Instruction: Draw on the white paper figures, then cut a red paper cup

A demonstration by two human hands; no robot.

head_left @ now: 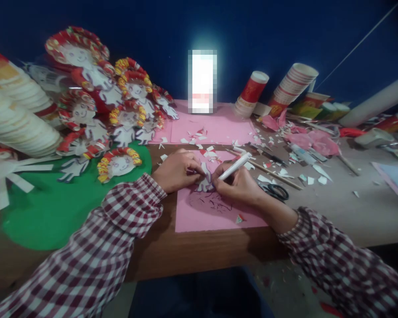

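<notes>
My left hand (pixel 176 170) presses its curled fingers on a small white paper cut-out (pixel 204 180) that lies on a pink sheet (pixel 215 212) with dark pen marks. My right hand (pixel 237 183) grips a white pen (pixel 234 166), whose tip meets the cut-out's right edge. Both sleeves are red-and-white checked. The pink sheet rests on a brown wooden table (pixel 199 251) right in front of me.
Black scissors (pixel 276 191) lie just right of my right hand, beside thin sticks (pixel 275 173) and paper scraps. Several paper-cup dolls (pixel 119 110) are piled at the left on green paper (pixel 46 212). Stacked cups (pixel 293 84) stand at the back right; a bright lamp (pixel 202 81) behind.
</notes>
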